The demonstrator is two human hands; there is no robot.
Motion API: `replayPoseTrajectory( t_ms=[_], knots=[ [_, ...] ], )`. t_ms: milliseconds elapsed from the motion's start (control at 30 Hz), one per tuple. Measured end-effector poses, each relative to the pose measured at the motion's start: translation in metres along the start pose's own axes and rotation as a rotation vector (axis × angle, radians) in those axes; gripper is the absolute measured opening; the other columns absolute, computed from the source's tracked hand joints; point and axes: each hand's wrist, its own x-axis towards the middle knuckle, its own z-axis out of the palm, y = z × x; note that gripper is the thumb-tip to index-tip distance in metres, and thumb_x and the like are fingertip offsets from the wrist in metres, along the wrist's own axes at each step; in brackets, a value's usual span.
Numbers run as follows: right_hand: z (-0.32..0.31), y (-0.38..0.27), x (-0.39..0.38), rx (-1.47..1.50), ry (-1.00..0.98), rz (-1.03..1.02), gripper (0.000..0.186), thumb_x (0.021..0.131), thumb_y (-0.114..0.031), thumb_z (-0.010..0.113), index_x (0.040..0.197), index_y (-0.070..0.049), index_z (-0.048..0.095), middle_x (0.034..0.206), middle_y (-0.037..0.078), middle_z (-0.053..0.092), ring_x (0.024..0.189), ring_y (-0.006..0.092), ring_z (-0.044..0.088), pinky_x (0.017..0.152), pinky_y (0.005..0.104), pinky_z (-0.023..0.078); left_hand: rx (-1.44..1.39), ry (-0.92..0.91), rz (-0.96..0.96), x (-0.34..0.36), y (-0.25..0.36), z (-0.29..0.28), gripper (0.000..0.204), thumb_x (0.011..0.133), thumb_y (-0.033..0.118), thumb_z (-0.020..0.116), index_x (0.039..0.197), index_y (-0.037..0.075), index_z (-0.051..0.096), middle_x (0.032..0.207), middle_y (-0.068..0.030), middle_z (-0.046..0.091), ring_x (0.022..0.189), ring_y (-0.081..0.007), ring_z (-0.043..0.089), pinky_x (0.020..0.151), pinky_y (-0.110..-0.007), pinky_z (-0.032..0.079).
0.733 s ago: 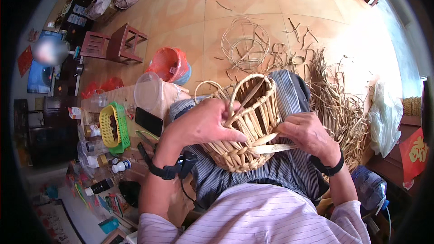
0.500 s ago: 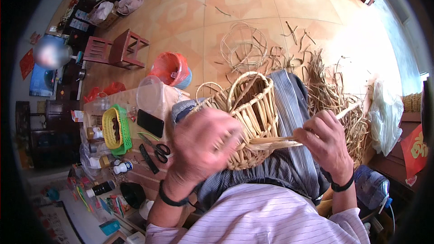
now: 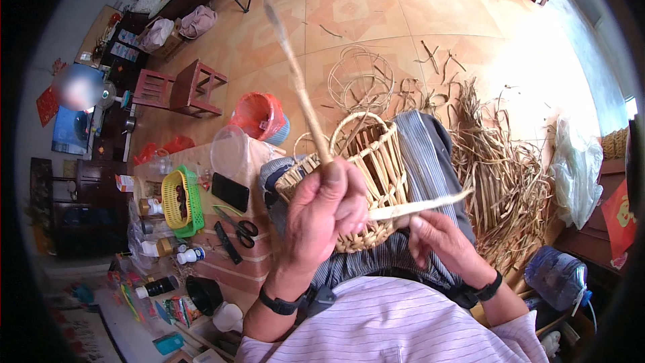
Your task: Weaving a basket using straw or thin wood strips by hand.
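A woven straw basket (image 3: 379,161) with a looped handle rests tilted on my lap. My left hand (image 3: 322,212) is closed in a fist at its near left side. From that fist a long twisted straw strand (image 3: 295,70) rises toward the upper left, past the top of the view. A pale flat straw strip (image 3: 430,205) sticks out rightward from the basket, its tip free. Just under this strip, my right hand (image 3: 440,238) has its fingers curled in with the tips close to the basket wall. What they pinch there is too small to make out.
Dried straw (image 3: 500,175) lies heaped on the floor at right, beside a clear plastic bag (image 3: 574,175). On the left table are scissors (image 3: 245,228), a black phone (image 3: 230,191) and a yellow-green basket (image 3: 181,202). A red-lined bin (image 3: 259,117) stands beyond.
My left hand has moved right, and a long strand now stands up from it. My right hand has come left and down toward the basket. The pale strip's end now sticks out free.
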Motion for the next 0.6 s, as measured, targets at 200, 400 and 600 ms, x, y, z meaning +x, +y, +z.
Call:
replayPoseTrajectory(
  t_ms=[200, 400, 600],
  knots=[
    [-0.004, -0.013, 0.029, 0.743, 0.103, -0.303, 0.027, 0.111, -0.028, 0.052, 0.107, -0.004, 0.063, 0.083, 0.002, 0.059, 0.074, 0.0095, 0.059, 0.069, 0.0269, 0.052, -0.312, -0.056, 0.1, -0.026, -0.014, -0.035, 0.046, 0.112, 0.043, 0.044, 0.081, 0.009, 0.047, 0.061, 0.0062, 0.03, 0.048, -0.0065, 0.026, 0.049, -0.026, 0.025],
    [-0.044, -0.031, 0.05, 0.693, 0.272, -0.614, 0.031, 0.112, -0.034, 0.047, 0.095, -0.009, 0.056, 0.092, 0.007, 0.063, 0.091, 0.0191, 0.066, 0.085, 0.0387, 0.056, -0.241, -0.167, 0.153, -0.054, -0.041, -0.065, 0.051, 0.109, 0.048, 0.047, 0.075, 0.011, 0.049, 0.06, 0.0037, 0.039, 0.05, -0.0117, 0.032, 0.062, -0.035, 0.04],
    [-0.122, -0.013, 0.031, 0.868, 0.497, -0.686, 0.029, 0.115, -0.029, 0.039, 0.116, -0.007, 0.058, 0.076, -0.003, 0.049, 0.055, 0.0058, 0.039, 0.054, 0.0231, 0.038, 0.186, -0.147, 0.08, -0.098, -0.068, -0.084, 0.044, 0.109, 0.045, 0.05, 0.087, 0.008, 0.06, 0.086, -0.0117, 0.067, 0.068, -0.0127, 0.048, 0.096, -0.039, 0.047]
  ],
)
